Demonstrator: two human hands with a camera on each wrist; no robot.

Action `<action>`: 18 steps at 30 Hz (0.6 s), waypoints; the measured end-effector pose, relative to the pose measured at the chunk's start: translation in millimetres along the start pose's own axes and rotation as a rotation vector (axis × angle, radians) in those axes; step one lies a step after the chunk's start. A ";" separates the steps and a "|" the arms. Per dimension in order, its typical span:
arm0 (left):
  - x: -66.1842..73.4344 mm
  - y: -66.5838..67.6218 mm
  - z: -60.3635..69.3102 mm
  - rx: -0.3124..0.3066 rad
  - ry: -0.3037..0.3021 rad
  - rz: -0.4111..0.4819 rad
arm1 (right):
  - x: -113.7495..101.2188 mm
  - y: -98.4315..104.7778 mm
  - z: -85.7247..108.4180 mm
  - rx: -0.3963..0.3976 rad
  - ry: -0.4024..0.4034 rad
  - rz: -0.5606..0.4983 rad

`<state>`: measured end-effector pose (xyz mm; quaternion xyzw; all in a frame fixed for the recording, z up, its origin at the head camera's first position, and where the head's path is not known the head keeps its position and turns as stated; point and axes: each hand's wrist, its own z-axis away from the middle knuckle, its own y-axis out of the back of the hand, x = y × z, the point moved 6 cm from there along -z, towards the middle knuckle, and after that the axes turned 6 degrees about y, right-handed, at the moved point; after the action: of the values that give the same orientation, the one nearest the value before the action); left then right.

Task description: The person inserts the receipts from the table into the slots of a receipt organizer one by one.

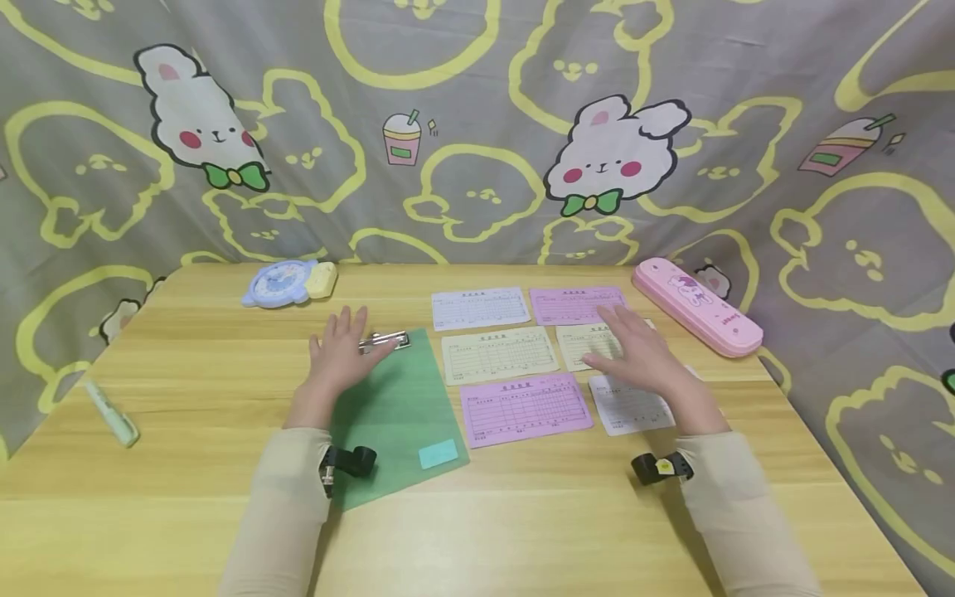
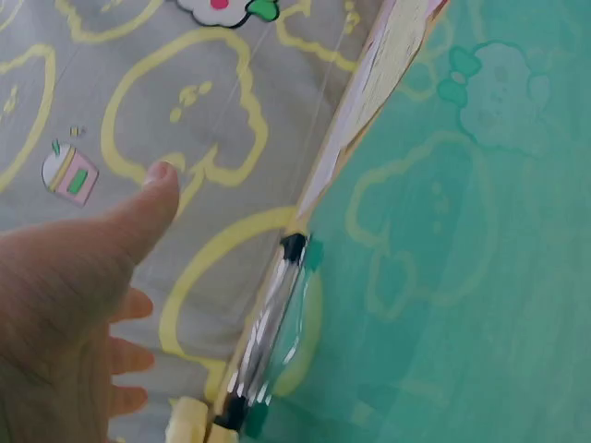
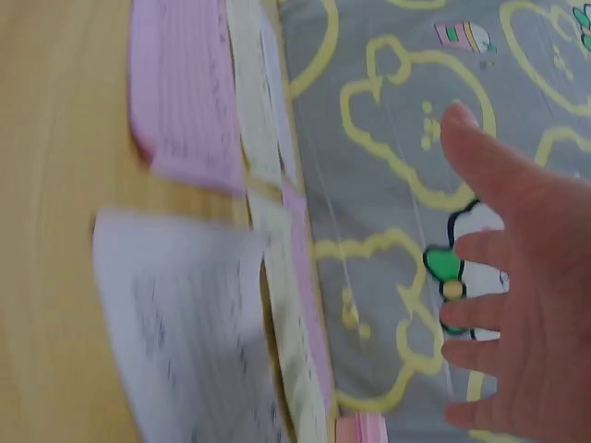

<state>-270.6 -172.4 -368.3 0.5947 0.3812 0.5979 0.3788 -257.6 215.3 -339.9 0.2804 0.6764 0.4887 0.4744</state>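
Observation:
My left hand (image 1: 337, 356) hovers over the upper left part of a green clipboard (image 1: 406, 414), its fingers spread and holding nothing. The metal clip (image 2: 268, 332) lies near the thumb, and a pale blue label (image 1: 438, 453) marks the board's lower corner. To the right, several printed forms lie in two columns: a white form (image 1: 481, 310), a yellow form (image 1: 500, 355) and a purple form (image 1: 525, 410) on the left. My right hand (image 1: 643, 356), empty with fingers extended, is above the other column, partly covering its purple form (image 1: 567, 307), yellow form (image 1: 573, 352) and white form (image 3: 185, 314).
A blue toy-like clock (image 1: 279, 284) with a yellow piece (image 1: 322, 280) stands at the back left. At the left lies a pale green pen-like item (image 1: 112, 414). A pink pencil case (image 1: 697, 307) sits at the back right. A patterned curtain (image 1: 477, 108) borders the wooden table (image 1: 477, 539).

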 end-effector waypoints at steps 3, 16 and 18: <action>-7.0 1.8 -3.8 0.049 -0.012 0.027 | 14.1 2.7 7.4 0.040 0.021 -0.055; -23.7 -11.7 -17.1 0.023 -0.126 0.228 | 86.1 13.1 57.6 0.146 -0.128 -0.348; -23.6 -14.0 -17.7 0.023 -0.137 0.212 | 97.5 12.6 64.9 0.154 -0.163 -0.375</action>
<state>-288.2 -188.0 -390.9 0.6753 0.2963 0.5882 0.3319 -237.5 327.8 -368.7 0.2235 0.7116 0.3145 0.5872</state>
